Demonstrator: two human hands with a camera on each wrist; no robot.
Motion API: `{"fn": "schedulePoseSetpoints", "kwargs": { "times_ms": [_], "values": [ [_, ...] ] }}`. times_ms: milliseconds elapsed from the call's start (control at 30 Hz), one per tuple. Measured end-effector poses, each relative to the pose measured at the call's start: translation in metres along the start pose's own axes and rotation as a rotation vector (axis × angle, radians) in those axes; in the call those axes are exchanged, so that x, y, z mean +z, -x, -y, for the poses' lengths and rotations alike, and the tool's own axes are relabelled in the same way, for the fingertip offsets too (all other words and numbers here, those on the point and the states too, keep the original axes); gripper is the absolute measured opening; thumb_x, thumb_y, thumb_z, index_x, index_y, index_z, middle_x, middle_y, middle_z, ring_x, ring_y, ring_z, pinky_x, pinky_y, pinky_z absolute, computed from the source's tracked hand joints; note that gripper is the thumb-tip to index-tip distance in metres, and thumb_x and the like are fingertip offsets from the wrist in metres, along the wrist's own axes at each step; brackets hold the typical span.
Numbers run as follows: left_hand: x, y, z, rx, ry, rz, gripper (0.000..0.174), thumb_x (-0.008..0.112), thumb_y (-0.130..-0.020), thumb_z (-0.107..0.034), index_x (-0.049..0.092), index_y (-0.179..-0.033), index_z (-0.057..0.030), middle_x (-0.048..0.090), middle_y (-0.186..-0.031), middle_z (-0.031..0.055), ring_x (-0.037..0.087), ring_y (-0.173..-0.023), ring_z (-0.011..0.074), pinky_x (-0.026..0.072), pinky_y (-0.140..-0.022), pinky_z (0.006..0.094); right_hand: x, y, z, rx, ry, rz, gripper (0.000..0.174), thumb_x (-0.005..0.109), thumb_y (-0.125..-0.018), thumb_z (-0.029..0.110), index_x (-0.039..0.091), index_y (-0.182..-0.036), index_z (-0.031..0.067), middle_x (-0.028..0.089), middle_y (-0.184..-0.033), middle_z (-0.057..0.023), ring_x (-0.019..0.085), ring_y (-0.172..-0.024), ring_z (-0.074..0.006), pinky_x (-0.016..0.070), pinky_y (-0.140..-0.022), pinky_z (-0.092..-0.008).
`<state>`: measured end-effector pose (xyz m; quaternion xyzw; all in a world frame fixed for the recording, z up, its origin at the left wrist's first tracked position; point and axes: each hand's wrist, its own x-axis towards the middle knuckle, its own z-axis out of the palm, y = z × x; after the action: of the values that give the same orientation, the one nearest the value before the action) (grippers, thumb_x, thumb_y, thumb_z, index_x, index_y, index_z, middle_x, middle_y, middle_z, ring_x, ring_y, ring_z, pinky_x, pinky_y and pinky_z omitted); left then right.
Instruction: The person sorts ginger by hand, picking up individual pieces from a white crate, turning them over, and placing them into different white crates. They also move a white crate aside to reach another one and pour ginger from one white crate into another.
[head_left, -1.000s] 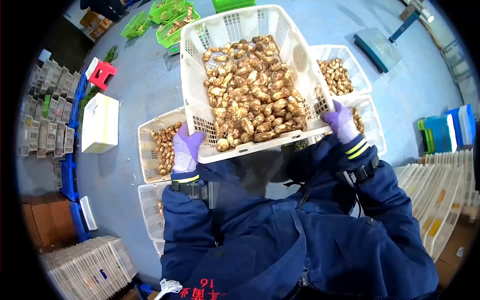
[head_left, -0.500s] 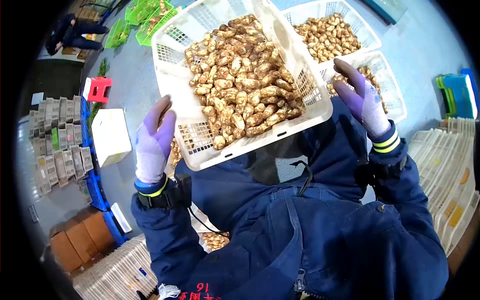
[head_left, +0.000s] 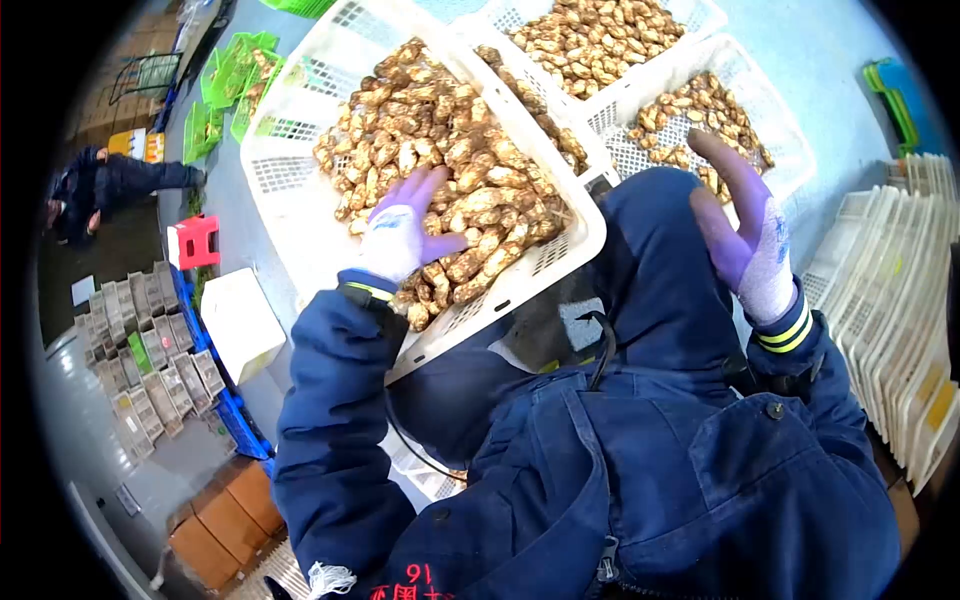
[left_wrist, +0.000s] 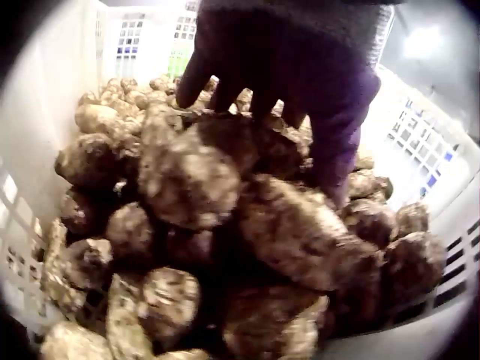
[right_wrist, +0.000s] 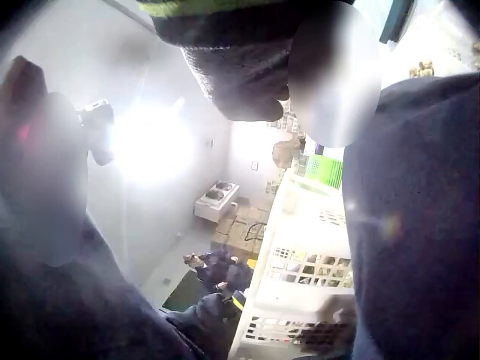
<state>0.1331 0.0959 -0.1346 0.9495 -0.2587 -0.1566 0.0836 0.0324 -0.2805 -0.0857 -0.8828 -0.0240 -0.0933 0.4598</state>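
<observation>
A white plastic basket [head_left: 268, 165] stands tilted before the person's knees, heaped with knobbly brown-and-cream tubers [head_left: 430, 125]. The left hand [head_left: 400, 235], in a purple-and-white glove, rests on the near left of the heap with its fingers spread. Up close in the left wrist view, the fingers of that hand [left_wrist: 277, 75] reach down over the tubers [left_wrist: 187, 187], their tips partly hidden among them. The right hand [head_left: 750, 235], gloved alike, is raised beside the right knee with nothing in it. Its fingers are extended and parted, apart from the basket.
More white baskets [head_left: 790, 130] holding similar tubers [head_left: 700, 120] stand at the far right. Nested white baskets [head_left: 885, 300] line the right side. A white foam box [head_left: 240, 325] and a red stool [head_left: 195, 242] are at left. Another person [head_left: 120, 190] is in the far left background.
Both hands held the basket's sides, then let go and lifted away. The left hand has since moved right onto the tubers. The right hand stays raised; the view has turned.
</observation>
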Motion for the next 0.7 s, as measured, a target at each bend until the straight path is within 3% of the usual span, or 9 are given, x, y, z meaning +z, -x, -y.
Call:
{"fn": "schedulePoseSetpoints", "kwargs": {
  "times_ms": [133,167,200,300,400,433,467,567,700],
  "values": [
    [-0.018,0.013,0.024,-0.138,0.016,0.035,0.081,0.081,-0.068,-0.029,0.044,-0.138,-0.0094,0.050,-0.133,0.0232,0.049,-0.123,0.0367,0.0399,-0.104,0.0400,0.005,0.004,-0.006,-0.019,-0.038,0.044,0.042,0.057,-0.085,0.008,0.053,-0.127,0.0008,0.057,-0.123,-0.0202,0.053,-0.117,-0.0347,0.0399,-0.101,-0.0393],
    [-0.019,0.016,0.031,-0.122,0.206,-0.021,0.074,0.079,-0.071,-0.028,0.049,-0.134,-0.0059,0.054,-0.128,0.0229,0.052,-0.121,0.0356,0.0414,-0.102,0.0391,0.007,0.003,-0.007,-0.001,-0.050,0.053,0.042,0.056,-0.085,0.007,0.053,-0.127,0.0007,0.057,-0.123,-0.0205,0.053,-0.117,-0.0350,0.0399,-0.101,-0.0394],
    [-0.016,0.020,0.035,-0.199,0.105,-0.087,0.063,0.076,-0.075,-0.024,0.052,-0.129,-0.0026,0.055,-0.128,0.0228,0.053,-0.119,0.0345,0.0428,-0.100,0.0384,0.008,0.002,-0.007,-0.008,-0.049,0.063,0.042,0.056,-0.085,0.007,0.053,-0.127,0.0007,0.057,-0.123,-0.0204,0.053,-0.117,-0.0351,0.0400,-0.101,-0.0394],
    [-0.033,0.001,-0.003,-0.169,0.255,-0.230,0.049,0.070,-0.081,-0.022,0.057,-0.123,-0.0013,0.059,-0.122,0.0214,0.057,-0.113,0.0360,0.0451,-0.096,0.0398,0.008,-0.003,-0.002,-0.040,-0.026,0.085,0.042,0.057,-0.084,0.006,0.054,-0.126,0.0006,0.058,-0.121,-0.0204,0.053,-0.116,-0.0352,0.0408,-0.100,-0.0398],
    [-0.024,-0.028,-0.016,-0.089,0.093,-0.259,0.044,0.070,-0.081,-0.026,0.060,-0.118,-0.0026,0.063,-0.112,0.0184,0.059,-0.104,0.0370,0.0475,-0.089,0.0418,0.012,-0.006,0.003,-0.047,-0.013,0.075,0.041,0.058,-0.084,0.006,0.055,-0.124,0.0007,0.059,-0.119,-0.0207,0.054,-0.115,-0.0357,0.0415,-0.099,-0.0398],
    [-0.015,-0.037,-0.017,-0.009,-0.146,-0.216,0.043,0.071,-0.078,-0.027,0.061,-0.113,-0.0042,0.064,-0.100,0.0155,0.060,-0.095,0.0359,0.0492,-0.081,0.0434,0.013,-0.007,0.005,-0.057,-0.015,0.076,0.041,0.058,-0.083,0.006,0.055,-0.124,0.0007,0.059,-0.118,-0.0210,0.054,-0.114,-0.0361,0.0418,-0.099,-0.0399],
    [-0.007,-0.043,-0.018,-0.077,-0.347,-0.082,0.044,0.073,-0.074,-0.027,0.061,-0.110,-0.0063,0.062,-0.094,0.0149,0.061,-0.091,0.0341,0.0496,-0.078,0.0440,0.014,-0.007,0.008,-0.067,-0.017,0.079,0.041,0.058,-0.083,0.006,0.055,-0.123,0.0006,0.059,-0.118,-0.0213,0.055,-0.114,-0.0364,0.0421,-0.098,-0.0401],
    [-0.007,-0.045,-0.006,-0.145,-0.350,0.154,0.047,0.074,-0.070,-0.026,0.061,-0.112,-0.0107,0.061,-0.101,0.0157,0.060,-0.093,0.0343,0.0494,-0.080,0.0439,0.019,-0.008,0.010,-0.128,-0.004,0.067,0.038,0.058,-0.083,0.005,0.056,-0.121,-0.0001,0.060,-0.114,-0.0223,0.057,-0.110,-0.0381,0.0440,-0.095,-0.0411],
    [0.000,-0.033,0.005,-0.175,-0.030,-0.107,0.040,0.070,-0.072,-0.023,0.067,-0.110,-0.0099,0.063,-0.097,0.0194,0.061,-0.093,0.0357,0.0486,-0.083,0.0424,0.021,-0.008,0.009,-0.162,-0.029,0.049,0.037,0.058,-0.082,0.005,0.057,-0.118,-0.0006,0.061,-0.111,-0.0225,0.059,-0.105,-0.0384,0.0461,-0.092,-0.0409]
  ]
}}
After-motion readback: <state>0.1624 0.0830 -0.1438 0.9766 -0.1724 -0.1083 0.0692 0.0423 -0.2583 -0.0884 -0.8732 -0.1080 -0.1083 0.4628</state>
